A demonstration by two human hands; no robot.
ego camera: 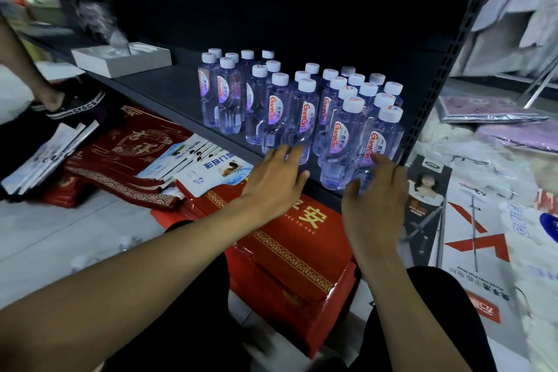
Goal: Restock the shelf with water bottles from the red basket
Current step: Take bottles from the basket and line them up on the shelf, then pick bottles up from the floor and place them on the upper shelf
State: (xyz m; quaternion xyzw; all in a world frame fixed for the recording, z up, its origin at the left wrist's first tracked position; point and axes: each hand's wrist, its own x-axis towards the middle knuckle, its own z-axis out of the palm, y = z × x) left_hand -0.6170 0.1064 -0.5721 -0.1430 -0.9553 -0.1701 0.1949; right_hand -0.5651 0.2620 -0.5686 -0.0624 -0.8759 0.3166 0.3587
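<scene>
Dark shelf (169,90): far back lost in shadow. Water bottles (302,106) upright in rows on its right half, rear ones mostly hidden. Left hand (277,181), right hand (374,202) at near edge, fingers spread, empty; fingertips blurred, bottle contact unclear.

Clear, white-capped water bottles (302,112) on dark grey shelf (169,90)

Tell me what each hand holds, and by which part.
Nothing is held. The left hand and right hand are open, fingers spread at the front water bottles; neither has a grip on one.
</scene>
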